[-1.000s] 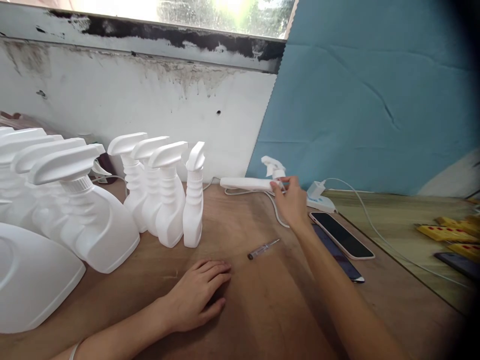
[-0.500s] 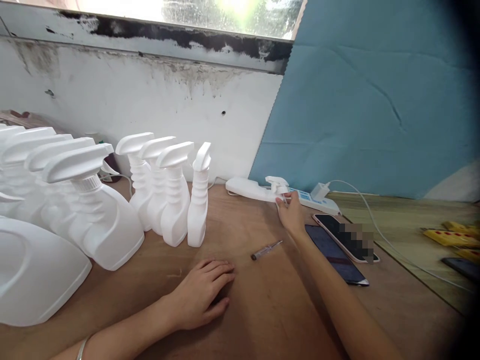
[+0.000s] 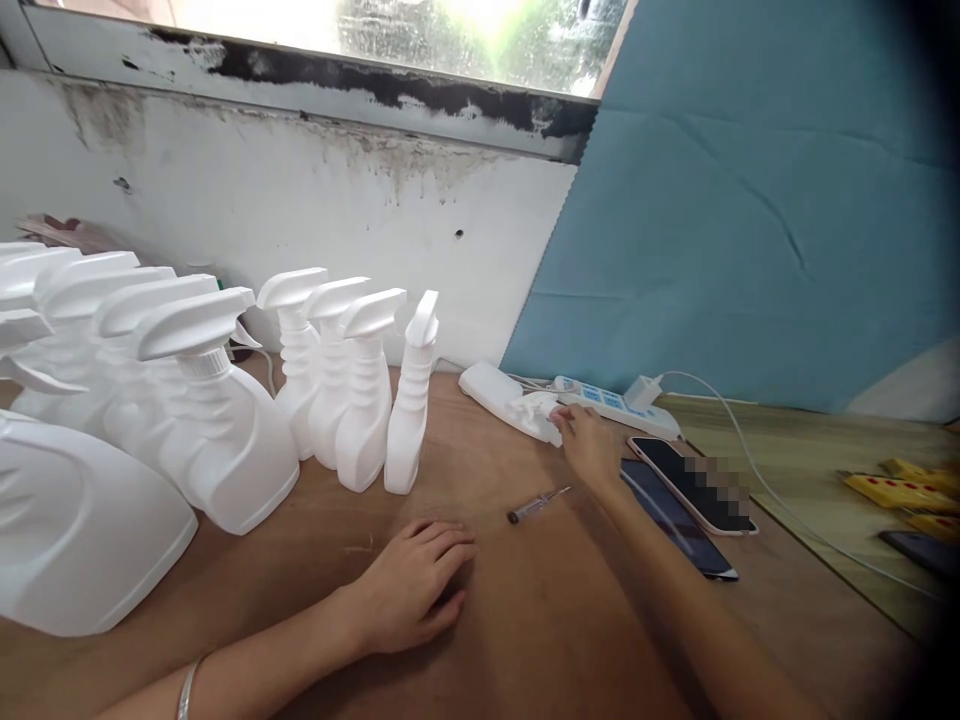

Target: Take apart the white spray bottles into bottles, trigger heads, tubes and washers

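Trigger sprayer head (image 3: 534,402) sits tilted at the far middle, overlapping a white elongated object (image 3: 484,386), contact unclear. Your right hand (image 3: 591,448) has its grip closed on its right end, likely for fine control. Your left hand (image 3: 412,588) rests palm-down on the tabletop (image 3: 525,630), apparently unneeded; spray bottles (image 3: 363,440) stand left, steady on flat bases.

- A brown tabletop (image 3: 525,640) is seen, with its surface scuffed near the left hand (image 3: 411,585), which is laid palm-down on it.
- Four white spray bottles (image 3: 364,430) are stood upright near the back.
- More white bottles (image 3: 244,470) are crowded at the left, partly hidden.
- A small screwdriver (image 3: 538,505) is laid near the middle.
- A power strip (image 3: 619,405) is placed along the back.
- A pink-edged phone (image 3: 667,468) is laid against a dark flat device (image 3: 675,535).
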The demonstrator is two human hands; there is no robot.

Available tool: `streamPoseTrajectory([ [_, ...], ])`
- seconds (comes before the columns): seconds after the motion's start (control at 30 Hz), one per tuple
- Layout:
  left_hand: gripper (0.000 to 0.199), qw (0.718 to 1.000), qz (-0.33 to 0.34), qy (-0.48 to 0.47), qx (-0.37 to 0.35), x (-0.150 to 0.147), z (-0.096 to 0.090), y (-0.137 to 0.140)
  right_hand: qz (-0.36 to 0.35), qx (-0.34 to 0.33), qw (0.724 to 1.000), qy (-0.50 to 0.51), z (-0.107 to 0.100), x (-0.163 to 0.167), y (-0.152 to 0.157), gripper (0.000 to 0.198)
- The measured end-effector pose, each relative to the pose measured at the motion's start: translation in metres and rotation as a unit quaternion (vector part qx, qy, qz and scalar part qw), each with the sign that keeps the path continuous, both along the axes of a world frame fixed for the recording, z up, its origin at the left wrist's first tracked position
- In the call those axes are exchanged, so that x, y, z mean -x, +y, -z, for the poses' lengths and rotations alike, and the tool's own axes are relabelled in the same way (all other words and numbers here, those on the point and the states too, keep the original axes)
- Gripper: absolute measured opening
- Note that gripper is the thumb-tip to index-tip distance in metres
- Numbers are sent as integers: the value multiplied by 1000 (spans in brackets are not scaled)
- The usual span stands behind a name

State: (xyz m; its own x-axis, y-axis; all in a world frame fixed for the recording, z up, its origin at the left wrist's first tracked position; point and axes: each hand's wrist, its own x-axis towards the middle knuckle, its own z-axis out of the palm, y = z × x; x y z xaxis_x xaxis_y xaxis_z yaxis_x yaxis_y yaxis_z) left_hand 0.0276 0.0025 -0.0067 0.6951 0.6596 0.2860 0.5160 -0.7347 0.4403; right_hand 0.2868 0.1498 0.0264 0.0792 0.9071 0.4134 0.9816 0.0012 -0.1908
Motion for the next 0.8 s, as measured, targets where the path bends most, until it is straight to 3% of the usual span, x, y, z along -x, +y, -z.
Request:
streamPoseTrajectory([
  [0.1, 43, 997, -48, -30, -54, 2, 2, -4, -63, -89, 994, -14, -8, 16, -34, 25],
  [0.17, 45, 987, -69, -48, -140, 4, 3, -8, -157, -104, 981, -39, -2, 31, -66, 23],
  [0.23, 47, 969, -67, -48, -233, 3, 4, -14, -300, -122, 943, -70, 11, 47, -100, 24],
  [0.3, 53, 959, -50, -33, -276, 1, 3, -19, -411, -160, 893, -85, 27, 64, -130, 26],
  [0.37, 58, 970, -29, -23, -238, -1, 1, -24, -448, -194, 871, -54, 40, 77, -151, 26],
  [0.47, 62, 994, -36, -42, -95, -4, -2, -28, -447, -164, 879, -3, 49, 87, -166, 21],
  [0.57, 51, 997, -65, -49, 7, -6, -3, -28, -439, -127, 890, -3, 49, 89, -167, 20],
  [0.8, 28, 991, -68, -38, 109, -7, -6, -22, -416, -107, 903, 14, 48, 87, -162, 21],
])
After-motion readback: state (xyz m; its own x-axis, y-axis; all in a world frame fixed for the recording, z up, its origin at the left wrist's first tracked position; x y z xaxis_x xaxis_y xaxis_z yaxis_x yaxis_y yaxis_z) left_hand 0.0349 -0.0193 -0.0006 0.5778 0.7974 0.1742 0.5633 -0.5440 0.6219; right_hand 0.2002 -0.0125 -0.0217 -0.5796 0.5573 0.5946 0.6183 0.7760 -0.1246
